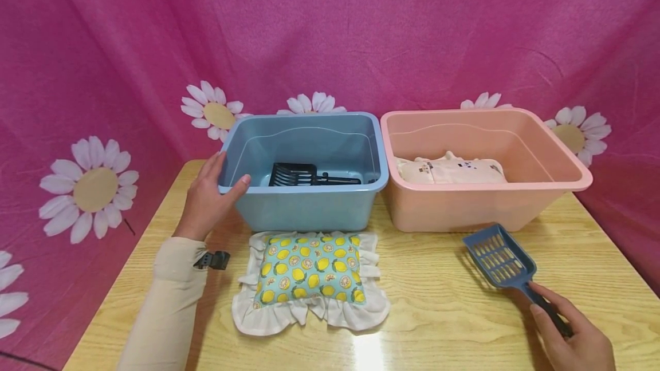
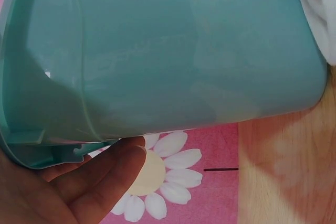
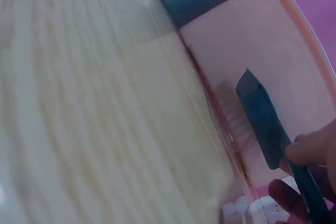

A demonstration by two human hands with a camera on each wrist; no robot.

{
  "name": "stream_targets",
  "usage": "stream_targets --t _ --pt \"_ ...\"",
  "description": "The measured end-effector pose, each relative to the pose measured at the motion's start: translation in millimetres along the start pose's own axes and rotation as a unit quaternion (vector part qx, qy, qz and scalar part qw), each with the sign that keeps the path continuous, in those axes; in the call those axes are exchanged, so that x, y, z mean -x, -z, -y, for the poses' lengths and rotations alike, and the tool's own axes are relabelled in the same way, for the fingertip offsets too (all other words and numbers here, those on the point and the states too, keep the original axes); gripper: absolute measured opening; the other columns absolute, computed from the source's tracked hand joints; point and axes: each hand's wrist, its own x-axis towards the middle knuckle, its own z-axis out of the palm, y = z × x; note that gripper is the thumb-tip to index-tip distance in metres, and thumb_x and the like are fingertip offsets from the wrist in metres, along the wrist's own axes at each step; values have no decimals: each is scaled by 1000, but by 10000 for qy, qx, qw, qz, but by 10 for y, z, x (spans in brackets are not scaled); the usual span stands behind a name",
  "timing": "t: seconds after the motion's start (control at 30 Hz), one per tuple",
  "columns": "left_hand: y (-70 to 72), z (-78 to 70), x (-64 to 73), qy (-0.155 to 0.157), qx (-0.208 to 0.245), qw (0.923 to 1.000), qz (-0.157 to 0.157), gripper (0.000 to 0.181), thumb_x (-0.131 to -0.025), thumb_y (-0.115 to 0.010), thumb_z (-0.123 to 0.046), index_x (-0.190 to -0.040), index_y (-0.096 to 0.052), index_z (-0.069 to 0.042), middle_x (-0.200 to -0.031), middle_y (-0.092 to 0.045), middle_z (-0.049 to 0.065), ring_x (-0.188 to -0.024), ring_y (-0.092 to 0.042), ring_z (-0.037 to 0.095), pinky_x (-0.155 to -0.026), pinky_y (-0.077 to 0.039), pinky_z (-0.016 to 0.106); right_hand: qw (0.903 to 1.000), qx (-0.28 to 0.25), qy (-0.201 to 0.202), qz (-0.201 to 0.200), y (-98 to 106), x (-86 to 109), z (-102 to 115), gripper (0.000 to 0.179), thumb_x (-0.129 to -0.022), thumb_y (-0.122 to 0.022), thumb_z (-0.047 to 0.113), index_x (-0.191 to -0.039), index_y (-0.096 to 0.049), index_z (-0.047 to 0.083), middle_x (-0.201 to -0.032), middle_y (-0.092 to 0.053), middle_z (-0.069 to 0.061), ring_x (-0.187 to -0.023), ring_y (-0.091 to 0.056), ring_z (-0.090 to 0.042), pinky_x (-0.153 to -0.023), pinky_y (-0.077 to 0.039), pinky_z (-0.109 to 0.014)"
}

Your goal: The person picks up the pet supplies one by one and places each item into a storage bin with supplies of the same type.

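My left hand (image 1: 205, 196) grips the left front corner of a blue plastic bin (image 1: 304, 210), thumb over the rim; in the left wrist view its fingers (image 2: 107, 174) curl under the rim from outside. A black slotted scoop (image 1: 294, 175) lies inside this bin. At the right, my right hand (image 1: 574, 331) holds a dark blue litter scoop (image 1: 502, 256) by its handle. The scoop's slotted head overlaps the lower front of a pink bin (image 1: 464, 208) in the head view. The right wrist view shows this litter scoop (image 3: 260, 114) edge-on before the pink wall.
A lemon-print cushion (image 1: 311, 268) with white ruffles lies on the wooden table (image 1: 428, 314) before the blue bin. Inside the pink bin rests a pale printed fabric item (image 1: 454, 170). A magenta curtain (image 1: 330, 27) with daisies hangs behind and beside the table. The two bins stand side by side.
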Motion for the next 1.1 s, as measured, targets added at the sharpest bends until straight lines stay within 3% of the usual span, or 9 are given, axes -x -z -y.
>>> stream_targets --t 0.17,0.27,0.57,0.83,1.1 --pt "1 -2 0 12 2 10000 7 86 -88 -58 -56 -156 -18 -21 -158 -22 9 -136 -33 42 -92 -43 65 9996 -109 194 -153 -2 8 46 33 -90 -69 20 -123 -68 19 -78 -56 33 -62 -50 11 -51 -41 -6" --pt "2 -2 -2 25 1 10000 5 86 -88 -58 -56 -156 -18 -21 -158 -22 9 -136 -33 41 -92 -43 65 9992 -216 298 -142 -6 13 69 34 -89 -70 17 -123 -68 19 -79 -54 37 -63 -51 13 -51 -42 -5" --pt "1 12 -9 66 0 10000 0 87 -87 -58 -58 -156 -18 -23 -158 -22 8 -136 -33 41 -92 -43 65 9959 -420 805 0 -8 26 138 37 -88 -70 11 -124 -67 19 -96 -52 42 -77 -53 20 -58 -44 -3" --pt "8 11 -6 44 17 10000 11 87 -88 -58 -57 -156 -17 -22 -158 -22 8 -135 -33 42 -91 -43 65 9968 -307 625 392 29 45 264 38 -91 -69 24 -128 -64 27 -106 -56 34 -88 -49 22 -66 -41 0" --pt "4 13 -11 42 23 10000 1 86 -88 -58 -57 -156 -18 -22 -158 -22 8 -135 -33 42 -91 -43 65 9905 -707 1171 140 -2 75 404 39 -88 -70 7 -124 -67 20 -114 -56 33 -90 -53 19 -64 -46 -3"
